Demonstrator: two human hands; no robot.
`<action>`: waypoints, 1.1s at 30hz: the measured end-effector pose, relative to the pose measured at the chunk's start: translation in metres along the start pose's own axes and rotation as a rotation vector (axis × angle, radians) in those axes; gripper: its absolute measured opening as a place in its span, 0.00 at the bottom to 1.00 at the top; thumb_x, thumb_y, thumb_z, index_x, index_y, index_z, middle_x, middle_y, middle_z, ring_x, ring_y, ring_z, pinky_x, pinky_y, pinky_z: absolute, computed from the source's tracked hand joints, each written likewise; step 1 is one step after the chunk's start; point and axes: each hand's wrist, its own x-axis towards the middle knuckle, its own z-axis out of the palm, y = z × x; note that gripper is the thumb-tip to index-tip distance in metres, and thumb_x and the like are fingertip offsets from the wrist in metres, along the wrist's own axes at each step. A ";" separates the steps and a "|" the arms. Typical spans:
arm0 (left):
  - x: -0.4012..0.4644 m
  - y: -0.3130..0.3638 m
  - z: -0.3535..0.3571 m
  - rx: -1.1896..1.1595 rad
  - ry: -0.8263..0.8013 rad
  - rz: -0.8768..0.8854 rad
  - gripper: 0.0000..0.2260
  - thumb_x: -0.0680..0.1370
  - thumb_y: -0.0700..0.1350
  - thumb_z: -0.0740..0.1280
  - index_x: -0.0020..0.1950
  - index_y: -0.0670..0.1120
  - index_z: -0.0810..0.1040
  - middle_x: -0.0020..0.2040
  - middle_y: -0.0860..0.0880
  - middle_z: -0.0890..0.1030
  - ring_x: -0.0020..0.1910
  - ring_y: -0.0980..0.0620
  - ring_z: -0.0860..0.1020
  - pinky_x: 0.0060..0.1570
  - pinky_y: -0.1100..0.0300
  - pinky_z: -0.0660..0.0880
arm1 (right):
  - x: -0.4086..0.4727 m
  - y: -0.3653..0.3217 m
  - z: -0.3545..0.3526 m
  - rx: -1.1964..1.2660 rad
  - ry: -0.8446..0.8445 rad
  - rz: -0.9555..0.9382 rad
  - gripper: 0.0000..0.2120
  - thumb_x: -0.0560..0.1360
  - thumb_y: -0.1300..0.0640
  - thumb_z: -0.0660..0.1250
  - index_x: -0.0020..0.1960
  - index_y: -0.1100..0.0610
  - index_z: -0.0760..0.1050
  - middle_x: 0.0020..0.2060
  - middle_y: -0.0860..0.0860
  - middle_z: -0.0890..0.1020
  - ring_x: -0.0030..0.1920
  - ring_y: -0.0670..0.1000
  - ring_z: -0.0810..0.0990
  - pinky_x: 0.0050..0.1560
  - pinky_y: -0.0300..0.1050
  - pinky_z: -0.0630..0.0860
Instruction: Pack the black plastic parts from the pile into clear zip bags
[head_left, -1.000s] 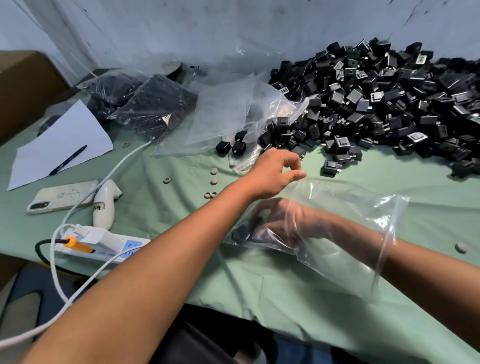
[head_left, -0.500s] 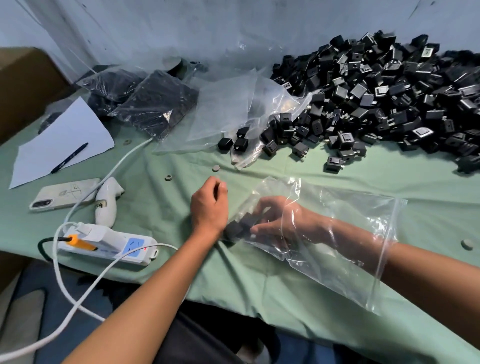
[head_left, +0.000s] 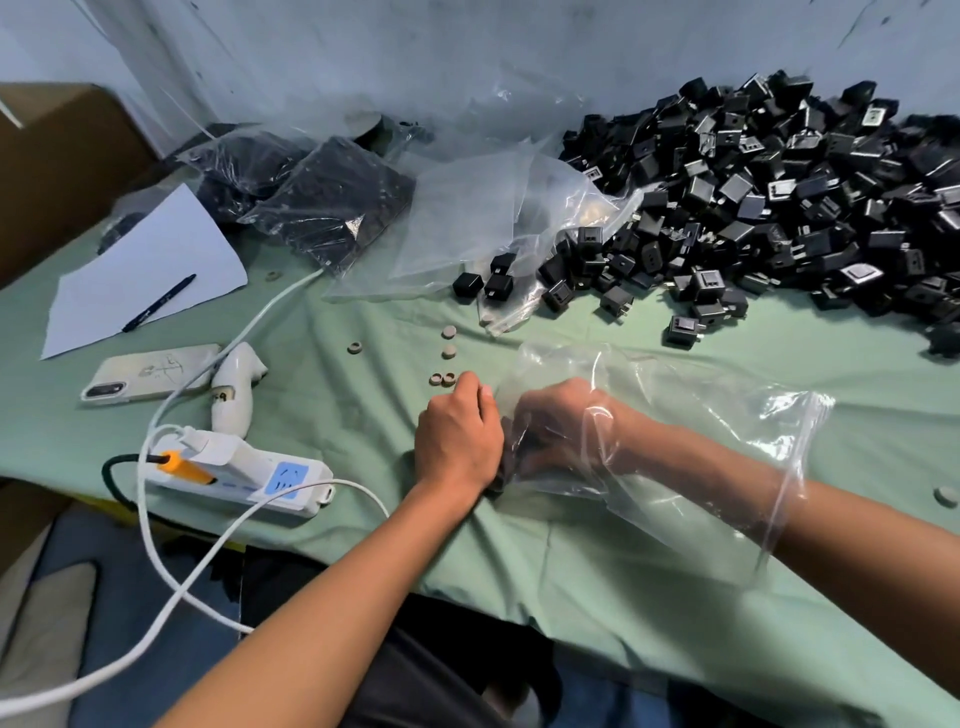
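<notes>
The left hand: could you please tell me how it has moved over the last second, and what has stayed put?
The left hand came back from the pile to the closed end of the clear bag, where it now rests. The right hand stayed inside the bag. Phone and power strip are unmoved.

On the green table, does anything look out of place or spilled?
A few things. Small round tan discs lie scattered on the green cloth, unlike the black parts being packed. A few black parts lie loose beside the empty clear bags, apart from the pile. A phone sits under a white cable.
</notes>
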 end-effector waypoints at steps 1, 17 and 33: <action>0.001 0.002 0.000 0.004 -0.007 -0.002 0.11 0.83 0.46 0.61 0.44 0.42 0.73 0.39 0.33 0.80 0.40 0.30 0.77 0.36 0.47 0.60 | -0.002 0.004 -0.002 0.080 -0.021 -0.009 0.17 0.68 0.51 0.82 0.52 0.54 0.81 0.35 0.41 0.82 0.34 0.38 0.80 0.38 0.30 0.73; 0.027 0.031 0.016 -0.174 -0.210 0.283 0.28 0.81 0.60 0.49 0.62 0.41 0.77 0.63 0.42 0.74 0.64 0.45 0.68 0.67 0.55 0.63 | 0.009 -0.005 0.004 -0.340 0.008 0.202 0.12 0.82 0.56 0.63 0.59 0.62 0.79 0.51 0.58 0.84 0.51 0.57 0.83 0.46 0.44 0.73; 0.019 0.038 0.028 0.144 -0.434 0.259 0.36 0.81 0.68 0.40 0.81 0.48 0.57 0.84 0.51 0.49 0.82 0.54 0.39 0.81 0.49 0.42 | -0.104 0.047 -0.086 0.358 -0.080 0.372 0.16 0.77 0.55 0.74 0.65 0.53 0.82 0.55 0.49 0.87 0.51 0.46 0.86 0.49 0.37 0.81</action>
